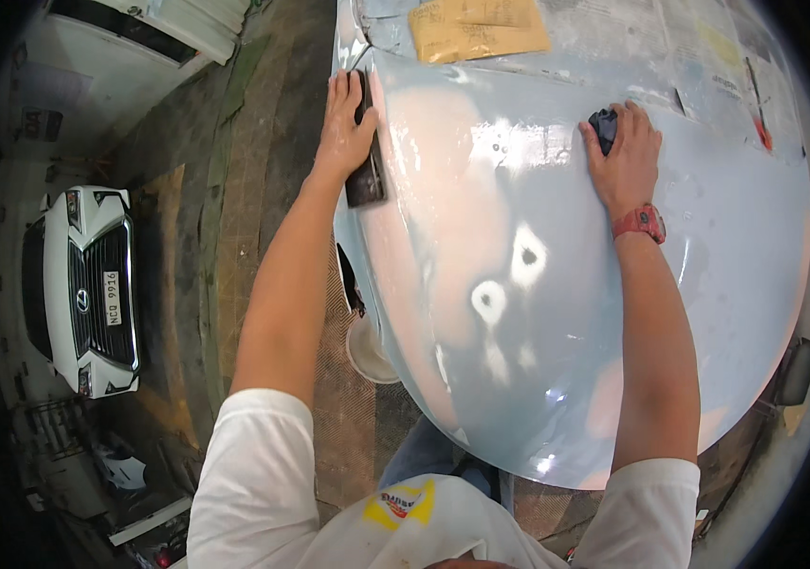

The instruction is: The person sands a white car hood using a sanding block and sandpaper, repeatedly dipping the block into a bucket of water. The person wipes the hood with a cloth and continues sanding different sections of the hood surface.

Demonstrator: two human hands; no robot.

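Observation:
A wet car hood, grey-blue with pinkish patches and two white spots with dark centres, spreads out before me. At its left edge my left hand grips a long dark sanding block, which lies lengthwise along that edge. My right hand, with a red watch at the wrist, is closed around a crumpled dark cloth on the hood's far right part. The fingers partly hide both held things.
Masking paper covers the area beyond the hood, with a yellow-brown paper sheet on it. A pale bucket stands on the floor below the hood's left edge. A white car is parked at the left.

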